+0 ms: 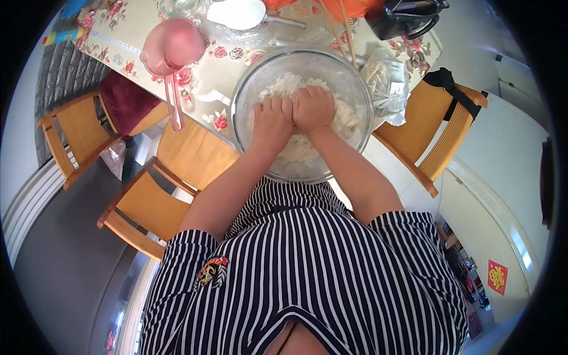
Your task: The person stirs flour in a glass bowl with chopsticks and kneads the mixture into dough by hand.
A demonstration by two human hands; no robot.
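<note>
A large clear glass bowl [238, 133] holds crumbly white flour dough [346, 121], with loose bits spread along its sides. Both hands are down inside it, side by side and touching. My left hand [272, 123] presses into the dough with its fingers curled and closed. Just right of it and slightly farther forward, my right hand [314, 109] is also closed, knuckles up, pushing into the same dough. Fingertips and whatever lies under the palms are hidden.
A pink long-handled scoop [172, 53] lies left of the bowl on the flowered tablecloth [127, 56]. Behind stand a container of white powder [236, 14], chopsticks [348, 29], an orange bag [352, 9] and a black jug [402, 18]. A plastic bag [386, 83] sits right, near a wooden chair [417, 124].
</note>
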